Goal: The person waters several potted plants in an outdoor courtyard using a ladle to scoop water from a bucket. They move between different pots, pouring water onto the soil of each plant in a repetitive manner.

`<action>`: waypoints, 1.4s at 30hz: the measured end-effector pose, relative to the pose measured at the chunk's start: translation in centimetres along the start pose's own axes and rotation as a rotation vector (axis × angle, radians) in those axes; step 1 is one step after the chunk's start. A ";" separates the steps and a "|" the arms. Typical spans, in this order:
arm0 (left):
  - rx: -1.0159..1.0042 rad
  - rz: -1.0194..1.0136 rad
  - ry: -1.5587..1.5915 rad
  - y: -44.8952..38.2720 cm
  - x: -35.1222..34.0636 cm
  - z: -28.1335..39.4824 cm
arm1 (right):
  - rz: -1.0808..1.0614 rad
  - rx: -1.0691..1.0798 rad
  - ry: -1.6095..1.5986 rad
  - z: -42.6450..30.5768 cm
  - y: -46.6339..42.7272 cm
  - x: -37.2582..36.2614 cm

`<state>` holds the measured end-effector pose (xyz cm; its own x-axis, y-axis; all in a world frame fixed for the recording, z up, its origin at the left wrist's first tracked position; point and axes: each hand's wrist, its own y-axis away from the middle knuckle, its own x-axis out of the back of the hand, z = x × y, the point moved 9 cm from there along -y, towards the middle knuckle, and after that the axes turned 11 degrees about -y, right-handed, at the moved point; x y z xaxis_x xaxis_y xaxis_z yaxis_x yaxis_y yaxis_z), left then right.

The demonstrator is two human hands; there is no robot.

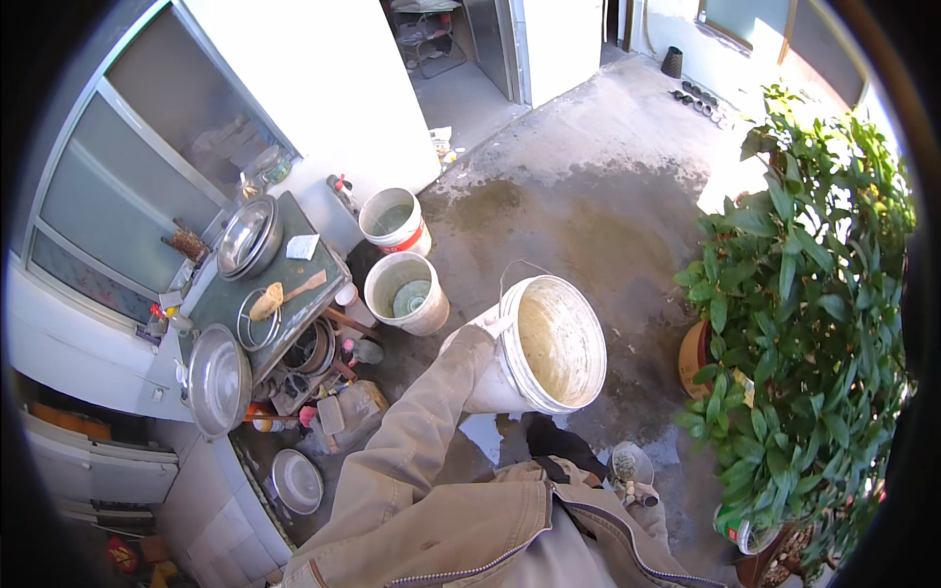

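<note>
My left arm reaches forward, and my left hand point(497, 322) grips the near side of a white plastic bucket point(500, 378) by its rim. The bucket is tilted, showing a stained inner wall with whitish residue. Its wire handle point(514, 266) stands up beyond the rim. Low at my right side, my right hand point(631, 489) is closed around a pale scoop-like vessel point(634, 459); a dark handle end sticks out by the hand. What the vessel holds is too small to tell.
Two buckets with water, one red-banded point(397, 220) and one plain point(406, 294), stand left. A green table point(294, 213) carries metal basins point(250, 235) and a brush point(272, 300). Leafy plants point(801, 294) rise at right. The concrete floor point(588, 235) is wet.
</note>
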<state>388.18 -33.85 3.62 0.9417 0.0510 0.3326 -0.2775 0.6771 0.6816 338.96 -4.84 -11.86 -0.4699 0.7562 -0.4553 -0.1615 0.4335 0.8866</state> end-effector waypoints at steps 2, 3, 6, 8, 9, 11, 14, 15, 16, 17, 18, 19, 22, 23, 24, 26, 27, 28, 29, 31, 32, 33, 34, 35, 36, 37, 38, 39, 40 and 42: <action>0.012 0.036 -0.002 -2.8 1.9 3.3 | -0.044 -0.024 0.024 -1.6 -3.9 -4.5; 0.012 0.046 -0.010 -4.1 2.7 5.2 | -0.078 -0.039 0.031 -2.3 -6.1 -6.5; -0.006 0.072 -0.019 -8.2 4.3 11.4 | -0.378 -0.186 0.146 -3.8 -11.5 -15.1; -0.005 0.104 -0.015 -10.3 6.3 14.2 | -0.132 0.140 -0.057 -4.9 -11.6 -20.4; -0.005 0.109 -0.009 -11.5 6.8 15.4 | -0.039 0.264 -0.053 -5.7 -10.1 -25.0; -0.009 0.104 -0.007 -13.9 7.3 17.7 | -0.180 0.204 -0.113 -6.3 -11.2 -32.7; -0.014 0.074 -0.019 -17.6 7.6 20.2 | -0.662 -0.154 -0.198 -6.6 -13.8 -42.3; -0.006 0.075 -0.016 -18.8 8.4 20.2 | -0.864 -0.221 -0.178 -4.9 -9.6 -50.4; -0.027 0.041 -0.025 -20.5 7.9 21.5 | -0.805 -0.120 -0.188 -5.6 -11.6 -52.6; -0.047 0.020 -0.029 -22.3 8.1 22.4 | -0.747 -0.031 -0.198 -6.0 -13.8 -54.7; -0.088 -0.035 -0.038 -24.6 8.1 22.9 | -0.842 -0.010 -0.155 -5.5 -13.3 -59.6; -0.102 0.002 -0.086 -26.1 8.4 23.9 | -0.942 0.034 -0.115 -5.4 -12.6 -64.7; -0.157 -0.067 -0.240 -26.4 7.9 30.8 | -1.000 0.126 -0.017 -6.8 -13.5 -75.6; -0.172 -0.122 -0.193 -29.7 8.8 30.1 | -1.016 0.153 0.044 -5.7 -12.8 -80.5; -0.207 -0.024 -0.172 -37.9 10.9 26.0 | -1.063 0.116 0.081 -4.0 -12.3 -85.4; -0.116 -0.267 -0.155 -33.7 7.5 32.1 | -1.028 0.205 0.093 -6.5 -14.3 -89.2; -0.167 -0.186 -0.219 -35.1 8.6 33.0 | -1.030 0.205 0.102 -6.0 -15.2 -92.0; -0.196 -0.196 -0.211 -36.7 8.1 33.2 | -0.990 0.254 0.095 -6.5 -16.4 -93.7; -0.228 -0.194 -0.196 -37.5 8.6 34.4 | -0.960 0.294 0.093 -6.5 -17.3 -95.8; -0.255 -0.228 -0.203 -38.6 8.9 36.1 | -0.870 0.315 0.101 -6.3 -19.1 -99.0; -0.270 -0.250 -0.201 -38.7 8.7 37.5 | -0.817 0.336 0.126 -6.6 -20.5 -100.2; -0.295 -0.262 -0.210 -38.4 8.6 38.9 | -0.755 0.360 0.153 -7.0 -21.7 -101.2; -0.319 -0.273 -0.219 -37.9 8.6 40.4 | -0.744 0.375 0.142 -7.4 -22.8 -101.9; -0.340 -0.267 -0.222 -38.0 9.4 41.6 | -0.763 0.335 0.126 -7.0 -23.5 -103.3; -0.352 -0.283 -0.252 -39.6 9.4 41.6 | -0.780 0.295 0.112 -6.8 -24.1 -104.6; -0.376 -0.282 -0.261 -41.0 9.4 41.9 | -0.796 0.254 0.098 -6.7 -24.6 -105.8; -0.395 -0.276 -0.271 -41.8 9.8 42.5 | -0.858 0.249 0.068 -6.4 -24.2 -107.2; -0.414 -0.270 -0.281 -42.7 10.1 43.2 | -0.866 0.246 0.081 -6.4 -24.3 -108.3; -0.401 -0.263 -0.295 -43.7 10.5 43.6 | -0.872 0.245 0.094 -6.5 -24.5 -109.3; -0.374 -0.256 -0.326 -44.0 11.4 45.5 | -0.882 0.256 0.123 -7.2 -25.2 -110.9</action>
<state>402.44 -96.47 7.12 0.8459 -0.3392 0.4117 0.0949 0.8552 0.5096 388.89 -103.17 16.89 -0.3595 0.0497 -0.9318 -0.3147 0.9336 0.1712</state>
